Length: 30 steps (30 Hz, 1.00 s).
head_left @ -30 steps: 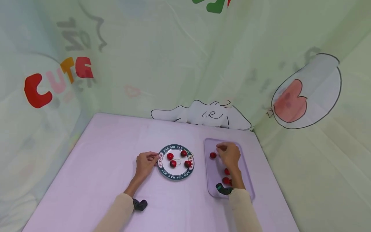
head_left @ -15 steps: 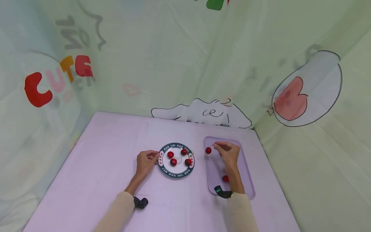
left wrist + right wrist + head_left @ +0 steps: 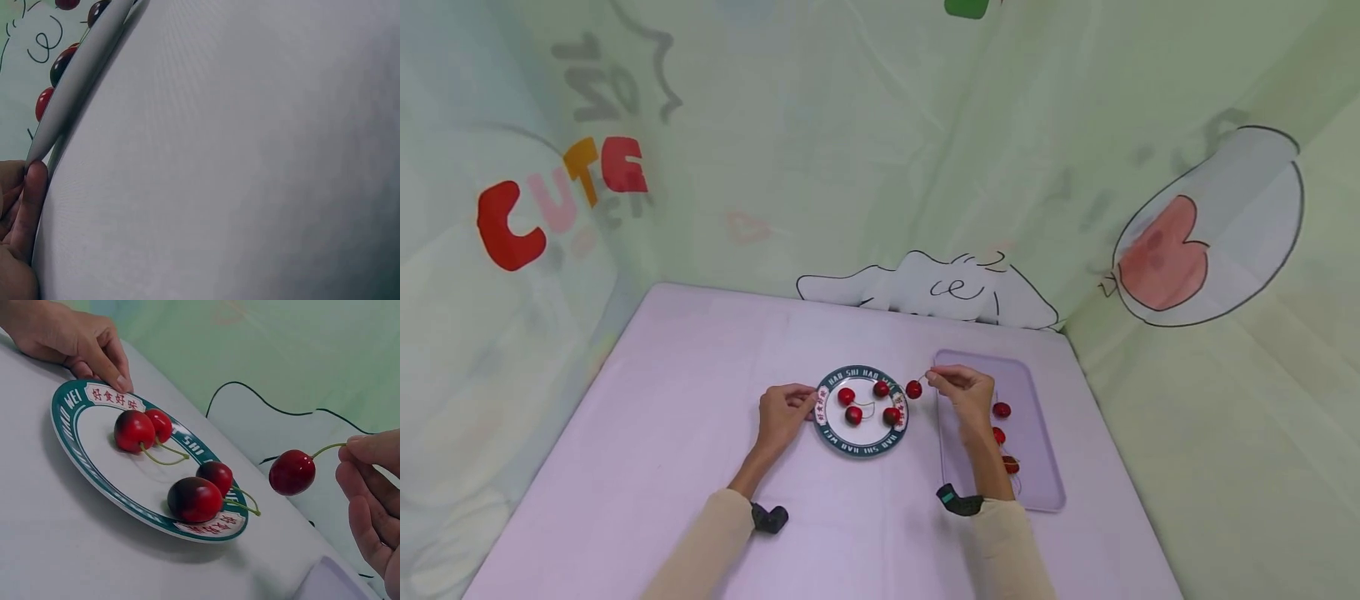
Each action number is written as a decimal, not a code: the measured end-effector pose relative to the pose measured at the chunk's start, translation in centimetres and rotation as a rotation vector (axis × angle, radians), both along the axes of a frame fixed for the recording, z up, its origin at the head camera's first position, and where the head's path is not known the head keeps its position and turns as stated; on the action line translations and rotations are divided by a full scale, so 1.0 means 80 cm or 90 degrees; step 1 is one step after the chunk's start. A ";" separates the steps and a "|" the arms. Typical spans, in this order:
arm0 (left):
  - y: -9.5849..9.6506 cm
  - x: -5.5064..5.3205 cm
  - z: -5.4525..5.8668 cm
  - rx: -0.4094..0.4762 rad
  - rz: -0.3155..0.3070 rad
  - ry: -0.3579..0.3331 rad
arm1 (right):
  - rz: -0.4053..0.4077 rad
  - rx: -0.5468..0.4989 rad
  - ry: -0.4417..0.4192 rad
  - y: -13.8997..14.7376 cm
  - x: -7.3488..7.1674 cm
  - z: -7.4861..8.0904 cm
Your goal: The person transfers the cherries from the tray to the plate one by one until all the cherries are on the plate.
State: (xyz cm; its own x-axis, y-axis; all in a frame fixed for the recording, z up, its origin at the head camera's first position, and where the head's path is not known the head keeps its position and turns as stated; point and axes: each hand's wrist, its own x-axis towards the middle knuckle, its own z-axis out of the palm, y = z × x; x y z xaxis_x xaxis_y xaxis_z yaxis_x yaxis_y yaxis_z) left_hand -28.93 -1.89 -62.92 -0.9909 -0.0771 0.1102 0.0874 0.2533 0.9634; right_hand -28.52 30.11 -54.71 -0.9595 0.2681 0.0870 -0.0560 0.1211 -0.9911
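Observation:
A round white plate (image 3: 862,451) with a green lettered rim carries two pairs of red cherries (image 3: 194,499), their green stems joined. My left hand (image 3: 780,415) pinches the plate's left rim between thumb and fingers; in the left wrist view the fingers (image 3: 31,203) grip the plate edge, seen from the side. By its stem, my right hand (image 3: 967,397) holds up a single visible cherry (image 3: 292,472) between thumb and fingertips. This cherry hangs in the air just off the plate's right rim.
A light purple tray (image 3: 1043,492) lies on the right, partly under my right forearm, with several cherries (image 3: 1002,410) in it. The table has a pale cloth (image 3: 700,358). A printed curtain (image 3: 820,167) encloses the back and sides.
My right hand has lifted the cherry by its stem from the tray and moved it left, close to the plate. The left hand keeps its grip on the rim.

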 end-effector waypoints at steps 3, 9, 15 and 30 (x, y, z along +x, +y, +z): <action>0.001 -0.001 0.002 0.000 -0.002 -0.002 | 0.015 0.004 -0.016 -0.013 0.000 -0.004; 0.005 -0.003 0.003 -0.004 -0.004 -0.007 | 0.035 -0.003 -0.033 -0.037 -0.001 -0.015; 0.006 -0.003 0.002 -0.010 -0.001 -0.008 | 0.033 -0.016 -0.064 -0.055 0.001 -0.022; 0.000 -0.002 -0.003 -0.007 0.005 0.019 | -0.059 0.088 -0.059 -0.064 0.008 -0.037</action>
